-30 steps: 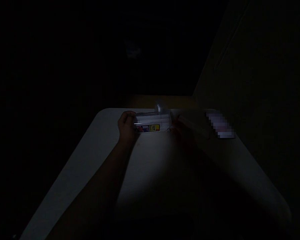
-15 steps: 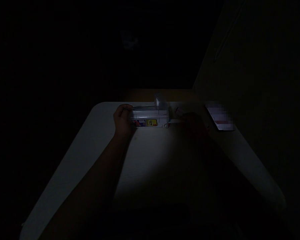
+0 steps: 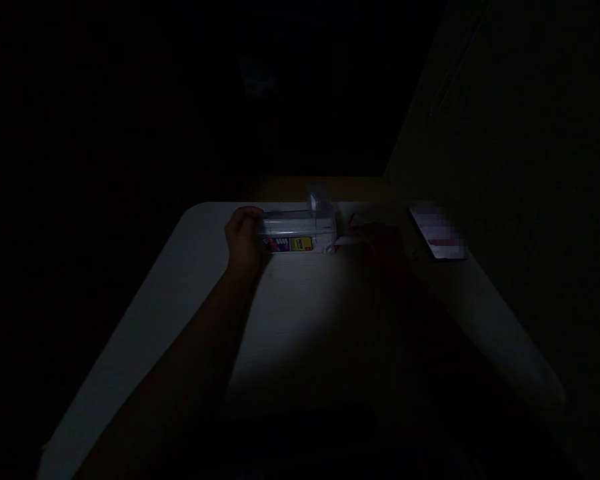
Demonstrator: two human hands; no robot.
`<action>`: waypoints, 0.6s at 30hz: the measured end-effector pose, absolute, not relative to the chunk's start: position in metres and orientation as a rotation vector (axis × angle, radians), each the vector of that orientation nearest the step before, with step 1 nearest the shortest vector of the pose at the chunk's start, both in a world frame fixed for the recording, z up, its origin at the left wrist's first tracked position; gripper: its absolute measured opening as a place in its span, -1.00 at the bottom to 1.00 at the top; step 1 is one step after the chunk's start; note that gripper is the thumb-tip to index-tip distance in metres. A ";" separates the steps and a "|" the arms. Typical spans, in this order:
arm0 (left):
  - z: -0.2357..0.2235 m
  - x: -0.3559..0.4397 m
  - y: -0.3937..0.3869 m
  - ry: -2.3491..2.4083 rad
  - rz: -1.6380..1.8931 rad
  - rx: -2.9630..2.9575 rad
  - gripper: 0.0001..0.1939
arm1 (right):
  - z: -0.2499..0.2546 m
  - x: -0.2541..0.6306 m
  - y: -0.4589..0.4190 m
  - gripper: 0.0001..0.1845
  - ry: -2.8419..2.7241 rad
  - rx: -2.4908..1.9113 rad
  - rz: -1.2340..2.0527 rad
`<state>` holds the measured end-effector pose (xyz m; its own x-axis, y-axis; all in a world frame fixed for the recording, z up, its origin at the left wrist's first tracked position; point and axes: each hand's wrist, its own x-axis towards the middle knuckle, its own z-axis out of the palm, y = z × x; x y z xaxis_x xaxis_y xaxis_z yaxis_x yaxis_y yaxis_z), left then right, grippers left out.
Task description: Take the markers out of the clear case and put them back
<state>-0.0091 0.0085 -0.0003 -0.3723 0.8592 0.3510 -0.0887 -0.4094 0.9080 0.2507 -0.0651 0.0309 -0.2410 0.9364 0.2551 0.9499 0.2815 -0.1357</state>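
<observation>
A clear plastic box [image 3: 295,225] with a colourful label lies on its side on the table. My left hand [image 3: 244,237] is wrapped round its left end. At the box's right end a clear flap or lid [image 3: 320,199] stands up, swung open. In deep shadow to the right, my right hand [image 3: 383,241] has its fingers closed on a flat white strip [image 3: 347,240], whose other end meets the box's open right end. Whether the strip reaches inside cannot be made out.
The pale table [image 3: 165,280] has rounded corners. On its right side lies a phone [image 3: 437,233] with a lit, blurred screen. A small pale item [image 3: 357,219] lies just beyond my right hand. Darkness covers most of the room.
The view has shifted very slightly. Both hands, the box and the white strip keep nearly the same places.
</observation>
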 end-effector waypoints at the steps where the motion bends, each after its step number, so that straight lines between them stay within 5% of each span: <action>1: 0.000 -0.009 0.009 1.119 1.851 1.176 -0.91 | 0.033 0.257 -0.066 -0.52 -2.272 -1.772 -0.093; 18: 0.003 -0.006 0.006 1.069 1.840 1.110 -0.89 | 0.022 0.262 -0.066 -0.58 -2.122 -1.887 -0.146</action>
